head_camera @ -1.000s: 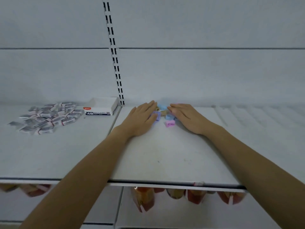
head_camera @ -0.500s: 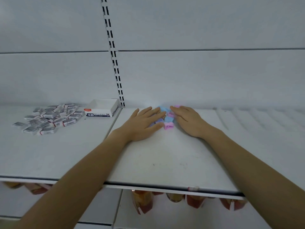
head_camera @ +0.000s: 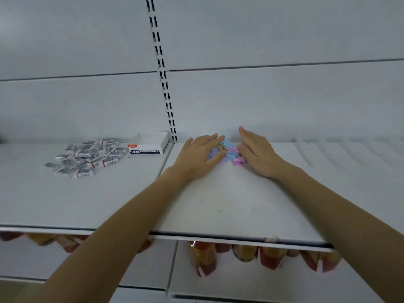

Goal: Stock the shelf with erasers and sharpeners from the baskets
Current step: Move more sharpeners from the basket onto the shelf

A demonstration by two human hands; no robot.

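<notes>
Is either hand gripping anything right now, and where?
Nothing is gripped. The left hand and right hand lie flat and open, touching the coloured sharpeners between them.

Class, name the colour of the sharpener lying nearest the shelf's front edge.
The sharpener is pink, clearest in the head view.

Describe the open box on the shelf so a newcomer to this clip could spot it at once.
Find the slotted upright dividing the back wall. At its foot, on the left shelf board, sits the box. Unlike the loose wrapped erasers heaped to its left, it is an open-topped white tray with a dark 4B band on its front.
</notes>
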